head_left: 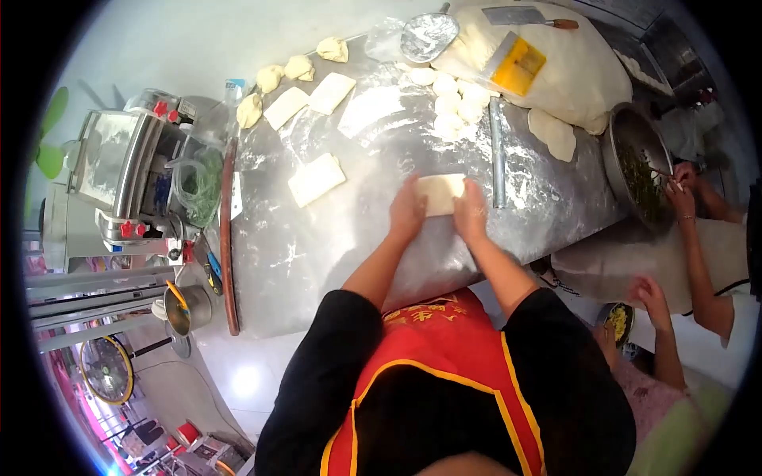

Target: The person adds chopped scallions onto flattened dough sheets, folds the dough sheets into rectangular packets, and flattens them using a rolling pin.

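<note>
A flat rectangular piece of dough [441, 195] is between my two hands near the front of the metal worktable. My left hand [408, 209] holds its left edge, and my right hand [471, 211] holds its right edge, slightly blurred. To the left lies another dough rectangle [317, 179]. Two more, one a dough slab [332, 94] and the other a dough sheet [286, 108], rest farther back beside several folded dough lumps [299, 68]. A metal rolling rod [498, 152] lies just right of my right hand.
At the back right sits a big dough mass [583, 71] with a yellow-handled scraper [517, 65] on it. A metal scoop [429, 36] is beside it. A dough-rolling machine [119, 163] stands left. Co-workers' hands [684, 190] work at a large bowl [619, 151] on the right.
</note>
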The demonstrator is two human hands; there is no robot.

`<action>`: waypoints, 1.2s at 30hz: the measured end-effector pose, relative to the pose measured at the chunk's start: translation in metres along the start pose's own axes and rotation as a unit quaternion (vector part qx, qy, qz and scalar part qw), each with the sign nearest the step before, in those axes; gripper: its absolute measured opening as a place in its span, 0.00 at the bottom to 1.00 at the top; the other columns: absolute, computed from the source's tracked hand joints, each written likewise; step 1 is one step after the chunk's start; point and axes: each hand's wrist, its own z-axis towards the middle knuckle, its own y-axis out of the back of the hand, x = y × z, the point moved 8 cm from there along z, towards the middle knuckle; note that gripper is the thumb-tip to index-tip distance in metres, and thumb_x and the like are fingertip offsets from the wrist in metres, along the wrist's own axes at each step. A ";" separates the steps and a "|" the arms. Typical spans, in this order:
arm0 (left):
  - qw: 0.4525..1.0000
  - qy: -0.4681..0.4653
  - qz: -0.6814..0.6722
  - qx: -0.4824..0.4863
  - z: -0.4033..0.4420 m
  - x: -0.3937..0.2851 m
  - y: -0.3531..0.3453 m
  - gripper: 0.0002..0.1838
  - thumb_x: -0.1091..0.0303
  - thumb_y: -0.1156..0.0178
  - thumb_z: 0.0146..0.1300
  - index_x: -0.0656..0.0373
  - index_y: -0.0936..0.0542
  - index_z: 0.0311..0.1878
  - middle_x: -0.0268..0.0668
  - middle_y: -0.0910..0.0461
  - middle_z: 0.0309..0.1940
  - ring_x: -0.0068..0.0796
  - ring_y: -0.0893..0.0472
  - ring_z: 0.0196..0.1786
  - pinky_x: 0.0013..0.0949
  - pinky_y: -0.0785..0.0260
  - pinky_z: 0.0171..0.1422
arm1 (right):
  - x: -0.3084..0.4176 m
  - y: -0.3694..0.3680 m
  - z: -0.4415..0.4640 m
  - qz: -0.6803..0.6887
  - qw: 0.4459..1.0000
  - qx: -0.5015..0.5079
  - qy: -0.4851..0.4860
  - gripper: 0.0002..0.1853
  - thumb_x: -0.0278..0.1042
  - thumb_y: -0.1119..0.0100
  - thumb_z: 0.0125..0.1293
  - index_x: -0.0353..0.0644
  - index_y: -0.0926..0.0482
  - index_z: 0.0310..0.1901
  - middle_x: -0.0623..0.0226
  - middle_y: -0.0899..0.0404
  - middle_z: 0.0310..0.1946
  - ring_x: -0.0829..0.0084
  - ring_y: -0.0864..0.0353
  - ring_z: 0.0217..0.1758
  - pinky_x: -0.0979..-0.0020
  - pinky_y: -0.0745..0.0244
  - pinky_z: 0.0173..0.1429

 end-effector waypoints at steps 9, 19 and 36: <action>0.985 0.073 0.122 -0.096 -0.110 0.108 0.190 0.25 0.76 0.46 0.59 0.61 0.30 0.63 0.52 0.22 0.49 0.47 0.21 0.47 0.40 0.28 0.54 | 0.144 -0.092 -0.103 0.079 0.944 0.232 0.220 0.28 0.39 0.43 0.63 0.35 0.33 0.62 0.47 0.33 0.60 0.50 0.37 0.67 0.56 0.44 0.72; 0.914 -0.078 0.396 -0.033 -0.110 0.120 0.172 0.30 0.55 0.56 0.70 0.61 0.39 0.70 0.49 0.42 0.71 0.49 0.48 0.75 0.55 0.61 0.76 | 0.225 -0.159 -0.135 -0.151 0.856 0.414 0.270 0.36 0.56 0.53 0.66 0.41 0.41 0.70 0.55 0.45 0.72 0.59 0.52 0.77 0.51 0.66 0.78; 0.968 0.041 0.184 0.167 -0.081 0.138 0.191 0.22 0.56 0.31 0.52 0.61 0.23 0.45 0.47 0.24 0.46 0.50 0.28 0.53 0.45 0.34 0.58 | 0.255 -0.202 0.035 -0.127 0.924 0.263 0.248 0.31 0.37 0.34 0.54 0.42 0.31 0.61 0.54 0.31 0.62 0.53 0.36 0.68 0.57 0.42 0.71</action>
